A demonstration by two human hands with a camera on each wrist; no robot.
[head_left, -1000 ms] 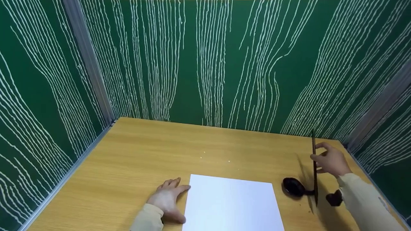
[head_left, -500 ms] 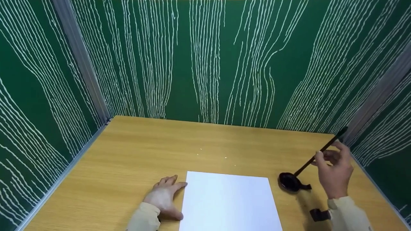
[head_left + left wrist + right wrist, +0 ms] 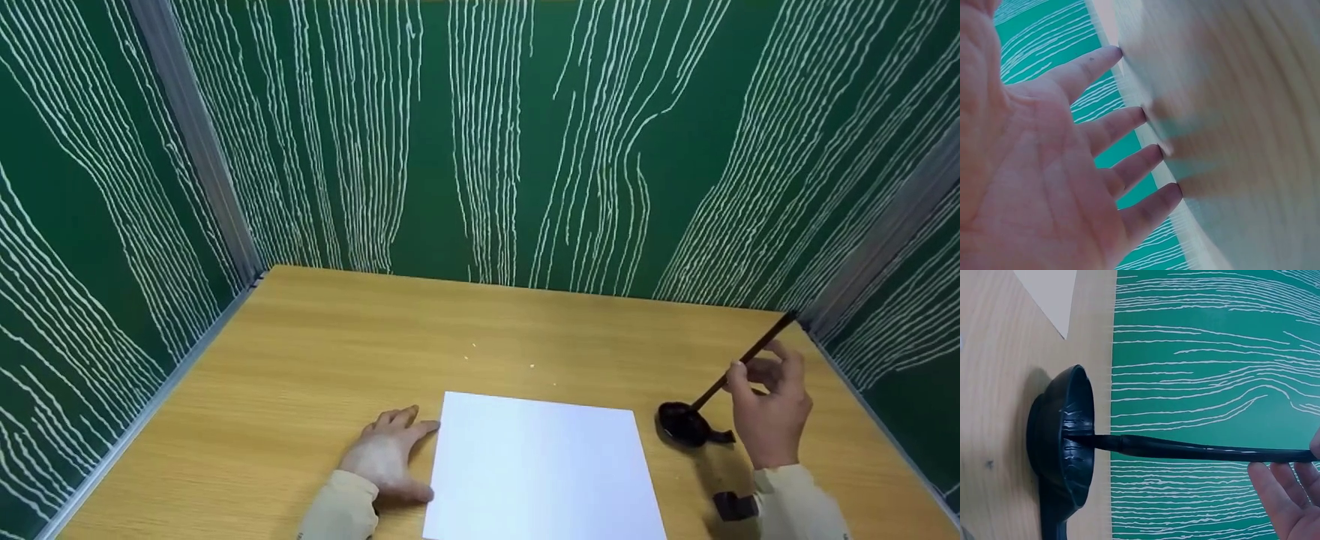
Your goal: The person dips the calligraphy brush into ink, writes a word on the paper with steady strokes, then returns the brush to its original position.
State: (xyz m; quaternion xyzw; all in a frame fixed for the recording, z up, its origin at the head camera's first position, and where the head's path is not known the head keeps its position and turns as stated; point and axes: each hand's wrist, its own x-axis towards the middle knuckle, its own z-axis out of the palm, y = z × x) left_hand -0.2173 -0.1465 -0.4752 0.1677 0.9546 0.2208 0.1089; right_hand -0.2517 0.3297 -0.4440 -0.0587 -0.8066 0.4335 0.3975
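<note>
A sheet of white paper (image 3: pixel 544 469) lies on the wooden table. My left hand (image 3: pixel 386 454) rests at its left edge, fingers spread, with the thumb and index finger at the border. In the left wrist view, the fingertips (image 3: pixel 1171 191) of that hand meet the tabletop. My right hand (image 3: pixel 772 412) pinches the upper part of a slim dark writing brush (image 3: pixel 750 354), which leans to the right. The brush's lower end dips inside a small black ink dish (image 3: pixel 679 435) with a stubby handle; its tip is hidden by the dish wall in the right wrist view.
A small dark block (image 3: pixel 733 506) sits beside my right sleeve. Several white crumbs (image 3: pixel 532 366) are scattered behind the paper. Green panels (image 3: pixel 431 225) with wavy white lines enclose the wooden table (image 3: pixel 337 322) at the back and sides.
The brush, nearly upright and hiding part of the dish handle a second ago, swung so that its lower end went into the dish. My right hand turned with it. The left hand stayed put.
</note>
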